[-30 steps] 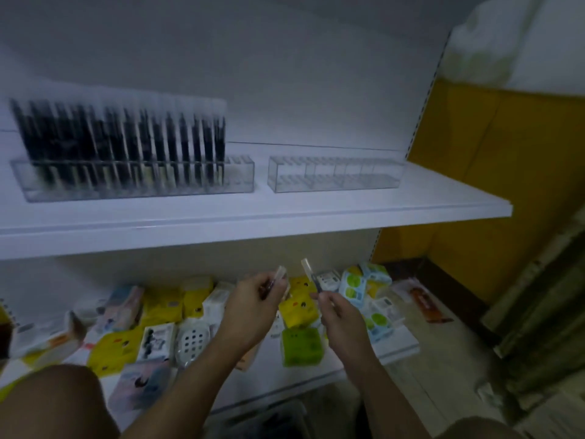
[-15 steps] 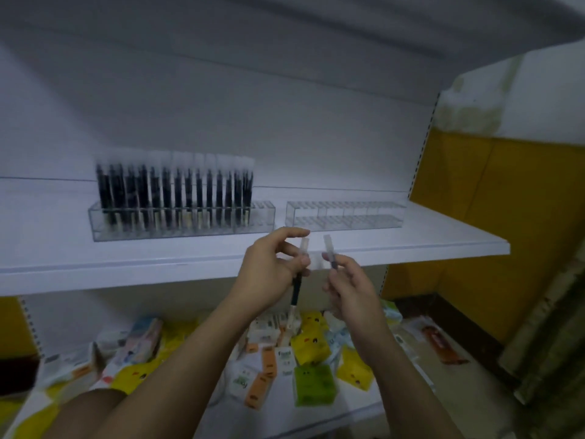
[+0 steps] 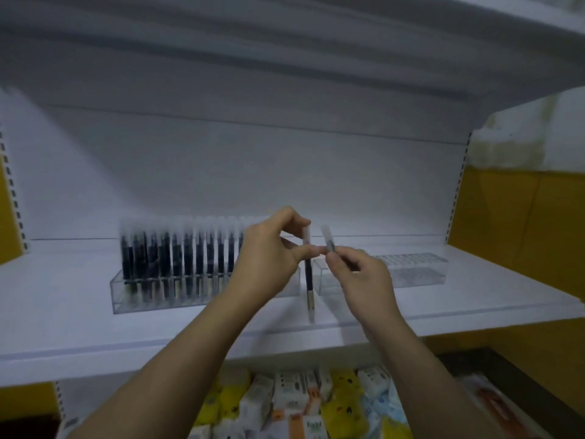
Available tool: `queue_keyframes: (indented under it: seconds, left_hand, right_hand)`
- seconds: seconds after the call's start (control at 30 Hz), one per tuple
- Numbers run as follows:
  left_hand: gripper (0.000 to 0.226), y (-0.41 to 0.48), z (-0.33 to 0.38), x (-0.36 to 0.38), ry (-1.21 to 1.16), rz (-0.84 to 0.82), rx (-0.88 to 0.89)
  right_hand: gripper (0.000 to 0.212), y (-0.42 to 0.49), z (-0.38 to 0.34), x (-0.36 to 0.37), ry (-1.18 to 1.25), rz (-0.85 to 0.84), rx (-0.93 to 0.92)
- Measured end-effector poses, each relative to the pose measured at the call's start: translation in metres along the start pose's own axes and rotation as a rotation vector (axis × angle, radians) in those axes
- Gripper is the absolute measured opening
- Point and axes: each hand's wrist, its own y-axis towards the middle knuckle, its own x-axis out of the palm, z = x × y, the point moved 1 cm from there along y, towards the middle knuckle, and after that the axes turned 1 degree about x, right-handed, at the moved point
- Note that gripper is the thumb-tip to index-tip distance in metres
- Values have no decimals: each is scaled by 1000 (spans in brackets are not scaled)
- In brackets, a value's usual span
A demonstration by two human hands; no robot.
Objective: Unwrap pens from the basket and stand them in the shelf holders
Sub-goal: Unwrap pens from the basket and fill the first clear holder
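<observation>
My left hand [image 3: 269, 261] pinches a dark pen [image 3: 308, 280] that hangs upright in front of the white shelf [image 3: 63, 312], its pale cap on top. My right hand [image 3: 357, 277] grips a second pen [image 3: 328, 240], of which only the pale upper end shows above the fingers. Both hands are raised between two clear holders. The left holder [image 3: 133, 296] is packed with several dark pens [image 3: 177, 258] standing upright. The right holder [image 3: 411, 270] holds nothing. The basket is not in view.
A lower shelf [image 3: 300, 403] is strewn with yellow, white and blue packets. Another shelf [image 3: 474, 52] overhangs closely above. A yellow wall [image 3: 522, 217] closes the right side, and perforated uprights stand at both shelf ends.
Both hands rose from over the lower shelf to the height of the holders, each carrying its pen. The view tilted upward, so the upper shelf now fills the frame.
</observation>
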Motion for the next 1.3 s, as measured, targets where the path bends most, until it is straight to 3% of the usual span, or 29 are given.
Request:
queue_keyframes:
  seconds: [0.17, 0.37, 0.57, 0.9, 1.3]
  left_hand:
    - [24, 35, -2, -12, 103, 56, 43]
    - [27, 74, -15, -16, 205, 106, 82]
    - [27, 90, -35, -9, 314, 77, 78]
    - [27, 101, -47, -9, 394, 84, 58]
    - [32, 106, -42, -9, 437, 59, 30]
  right_hand:
    - [18, 39, 1, 13, 7, 42, -74]
    - [65, 81, 9, 24, -21, 101, -233]
    - [47, 114, 19, 42, -44, 96, -293]
    - [42, 130, 27, 63, -138, -64, -304]
    - [66, 116, 35, 48, -497, -354, -296]
